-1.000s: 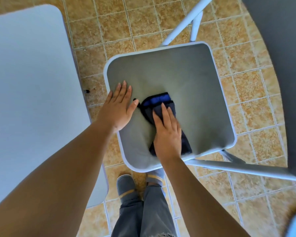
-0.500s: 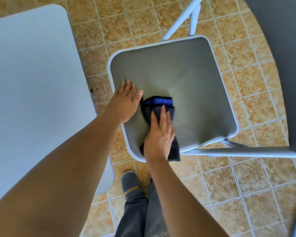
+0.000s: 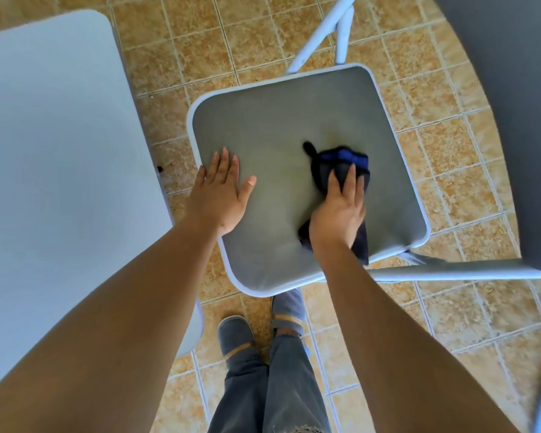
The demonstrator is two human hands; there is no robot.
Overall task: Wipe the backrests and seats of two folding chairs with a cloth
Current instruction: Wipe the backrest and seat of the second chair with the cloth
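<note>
dark cloth (image 3: 341, 170) slid rightward across seat (image 3: 278, 120), right hand (image 3: 338, 210) fingers pressing it, left hand (image 3: 222, 195) fingers spread flat

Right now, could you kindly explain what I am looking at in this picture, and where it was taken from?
There is no machine here: a camera worn on a person's head looks down at their own two bare arms. Below them is a grey folding chair seat on a tiled floor. The left hand lies flat and open on the seat. The right hand presses a dark cloth with a blue band onto the seat. Another pale surface lies at the left.
</note>
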